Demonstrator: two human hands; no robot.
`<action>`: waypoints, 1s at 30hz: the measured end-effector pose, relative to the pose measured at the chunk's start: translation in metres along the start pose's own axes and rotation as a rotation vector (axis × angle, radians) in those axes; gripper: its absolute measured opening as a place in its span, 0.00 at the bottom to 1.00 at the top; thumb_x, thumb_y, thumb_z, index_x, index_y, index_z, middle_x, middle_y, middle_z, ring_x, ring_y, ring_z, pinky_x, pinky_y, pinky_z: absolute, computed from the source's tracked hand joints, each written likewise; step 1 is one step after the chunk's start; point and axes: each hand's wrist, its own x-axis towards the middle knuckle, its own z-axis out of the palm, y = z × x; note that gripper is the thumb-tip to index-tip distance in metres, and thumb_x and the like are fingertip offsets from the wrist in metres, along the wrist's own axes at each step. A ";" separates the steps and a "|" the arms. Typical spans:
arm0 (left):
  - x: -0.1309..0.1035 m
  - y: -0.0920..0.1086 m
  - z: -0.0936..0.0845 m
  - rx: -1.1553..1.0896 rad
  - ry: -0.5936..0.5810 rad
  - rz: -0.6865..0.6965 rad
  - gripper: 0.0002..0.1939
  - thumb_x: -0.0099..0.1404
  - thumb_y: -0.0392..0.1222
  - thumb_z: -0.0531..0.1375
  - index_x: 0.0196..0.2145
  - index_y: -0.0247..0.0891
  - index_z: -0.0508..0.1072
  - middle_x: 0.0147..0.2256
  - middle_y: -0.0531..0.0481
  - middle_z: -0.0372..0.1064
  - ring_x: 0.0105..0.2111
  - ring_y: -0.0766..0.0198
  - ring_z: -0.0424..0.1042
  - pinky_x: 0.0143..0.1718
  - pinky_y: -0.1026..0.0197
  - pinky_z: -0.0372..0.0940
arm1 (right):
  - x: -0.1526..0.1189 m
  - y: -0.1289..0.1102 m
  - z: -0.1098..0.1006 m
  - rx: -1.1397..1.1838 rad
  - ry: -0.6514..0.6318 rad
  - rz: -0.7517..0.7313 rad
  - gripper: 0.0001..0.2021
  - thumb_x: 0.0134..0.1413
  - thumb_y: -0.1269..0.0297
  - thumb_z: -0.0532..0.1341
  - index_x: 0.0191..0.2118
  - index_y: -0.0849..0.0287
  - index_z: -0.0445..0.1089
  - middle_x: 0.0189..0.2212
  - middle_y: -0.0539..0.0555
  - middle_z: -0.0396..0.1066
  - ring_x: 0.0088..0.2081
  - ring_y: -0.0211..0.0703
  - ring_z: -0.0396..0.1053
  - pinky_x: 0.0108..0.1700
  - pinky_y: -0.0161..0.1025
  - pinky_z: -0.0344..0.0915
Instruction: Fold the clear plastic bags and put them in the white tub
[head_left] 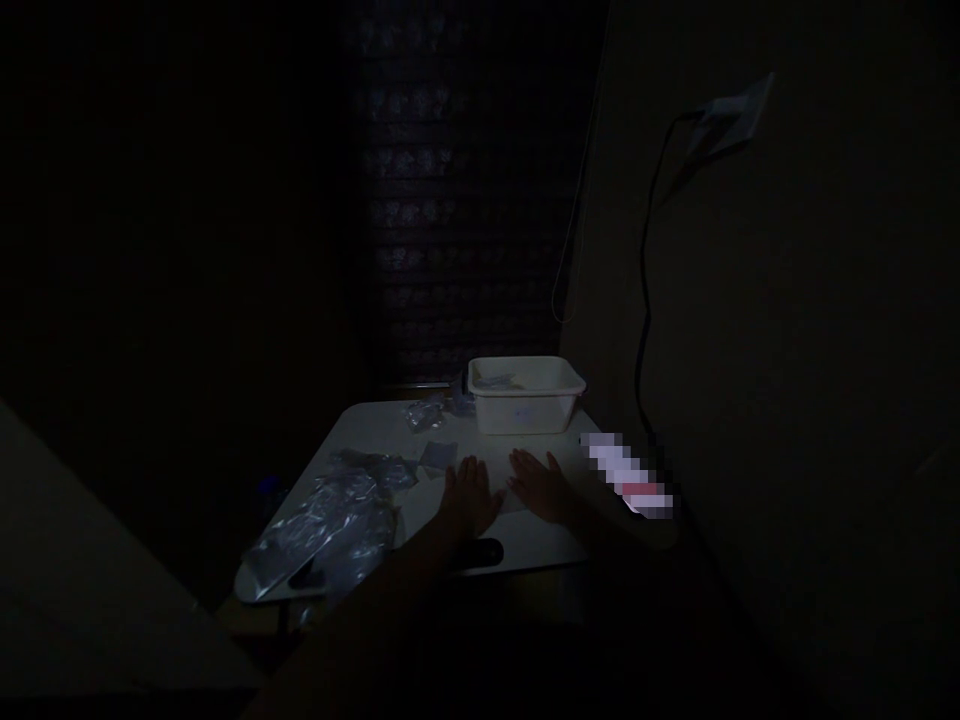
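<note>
The left hand (471, 492) and right hand (541, 488) are lying open, gripping nothing, by a dim flat sheet (514, 501) near the surface's (536, 548) front edge. Plastic bags (334, 515) are crowding the front-left corner; some film (496, 381) is already lying in the far-right tub (529, 414).

At lower centre we record left hand (469, 495) and right hand (541, 487), palms down; plastic (337, 515), lower left; tub (525, 414) beyond; outlet (739, 115), upper right.

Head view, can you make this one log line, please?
left hand: palm down; right hand: palm down; white tub: beyond both hands; clear plastic: left side, table
</note>
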 end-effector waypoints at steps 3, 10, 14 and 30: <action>0.000 -0.003 0.000 0.000 -0.014 -0.035 0.35 0.58 0.56 0.35 0.53 0.23 0.48 0.54 0.33 0.41 0.55 0.49 0.40 0.49 0.43 0.38 | -0.002 0.005 -0.003 -0.007 -0.002 0.035 0.23 0.54 0.58 0.37 0.51 0.60 0.54 0.53 0.58 0.51 0.54 0.45 0.48 0.50 0.56 0.43; -0.003 -0.011 -0.014 0.019 0.032 -0.074 0.30 0.60 0.51 0.35 0.52 0.26 0.52 0.54 0.34 0.44 0.54 0.48 0.42 0.47 0.38 0.36 | -0.006 0.018 0.001 -0.072 0.064 0.104 0.19 0.54 0.64 0.38 0.47 0.58 0.60 0.51 0.58 0.55 0.52 0.47 0.51 0.48 0.59 0.46; -0.006 -0.008 -0.036 0.041 0.098 0.254 0.20 0.59 0.43 0.43 0.45 0.33 0.62 0.46 0.39 0.60 0.47 0.54 0.56 0.45 0.45 0.46 | -0.007 0.037 0.009 -0.161 0.208 0.090 0.18 0.52 0.71 0.42 0.44 0.57 0.63 0.48 0.58 0.59 0.50 0.48 0.55 0.46 0.56 0.51; -0.007 0.043 -0.045 0.133 0.039 0.542 0.11 0.57 0.33 0.48 0.28 0.33 0.69 0.28 0.40 0.69 0.30 0.58 0.67 0.34 0.54 0.52 | -0.008 0.036 -0.020 0.105 0.107 0.168 0.17 0.53 0.64 0.43 0.46 0.59 0.60 0.48 0.60 0.59 0.52 0.49 0.50 0.50 0.57 0.45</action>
